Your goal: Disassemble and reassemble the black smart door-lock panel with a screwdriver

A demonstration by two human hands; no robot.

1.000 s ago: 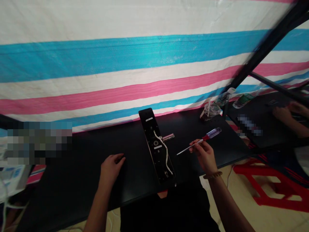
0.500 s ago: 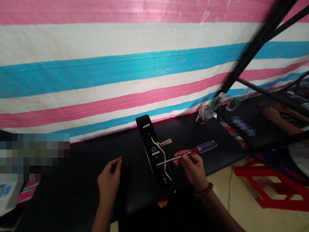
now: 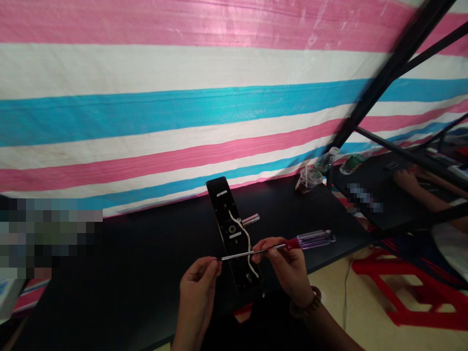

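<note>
A screwdriver with a clear purple and red handle lies nearly level in my right hand, whose fingers pinch it near the shaft. At the shaft's tip is my left hand, thumb and forefinger pressed together; whatever they pinch is too small to make out. Beneath the shaft, a long black device panel rests on the black table, with a white cable running along it. A small transparent pinkish object sticks out beside the panel's right edge.
A lidded plastic cup and a bottle stand at the back right. Another bottle lies past the black metal frame. A person's hand is at the neighbouring table. A red stool stands on the floor.
My left hand has moved right and up to the screwdriver's tip. The screwdriver has lifted off the panel and turned closer to level, its tip shifted left.
</note>
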